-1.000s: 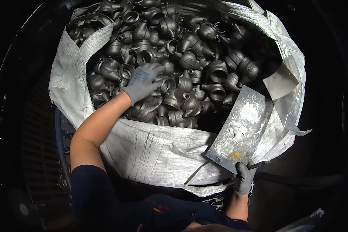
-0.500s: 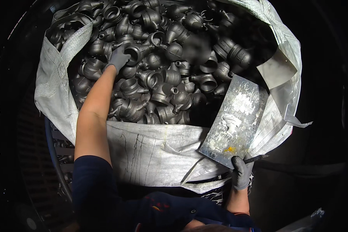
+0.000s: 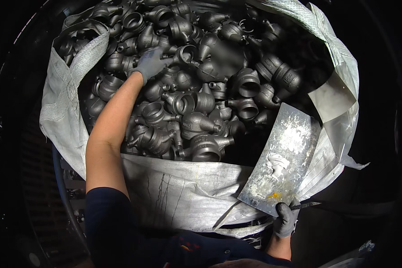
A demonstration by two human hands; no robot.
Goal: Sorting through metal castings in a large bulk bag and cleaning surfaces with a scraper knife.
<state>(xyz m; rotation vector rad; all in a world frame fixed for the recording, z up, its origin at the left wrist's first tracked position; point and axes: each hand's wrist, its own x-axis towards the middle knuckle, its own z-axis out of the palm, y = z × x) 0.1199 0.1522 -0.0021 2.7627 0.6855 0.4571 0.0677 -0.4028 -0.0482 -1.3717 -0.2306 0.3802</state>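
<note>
Firmly, the gloved right hand [image 3: 286, 221] is clamped on the lower corner of a flat metal plate [image 3: 295, 138], thumb pressed over its face; the same hand also keeps a slim dark tool [image 3: 309, 205], which points out to the right. The gloved left hand [image 3: 152, 64] reaches in among grey metal castings [image 3: 201, 123], its fingers stretched toward one ring-mouthed casting [image 3: 186, 54]; whether they close on anything, I cannot tell. The plate slants over the near right part of a large white woven bag [image 3: 178, 185], its upper end leaning toward the far side. White patches cover much of its face, with a small yellow-orange smear [image 3: 274, 195] near the held corner. The castings lie heaped at all angles inside the bag, some showing round open mouths, others short spouts. A pale sheet [image 3: 333, 99] rests against the bag's right wall. Beyond the bag's left side runs a bluish rail [image 3: 62, 183].
</note>
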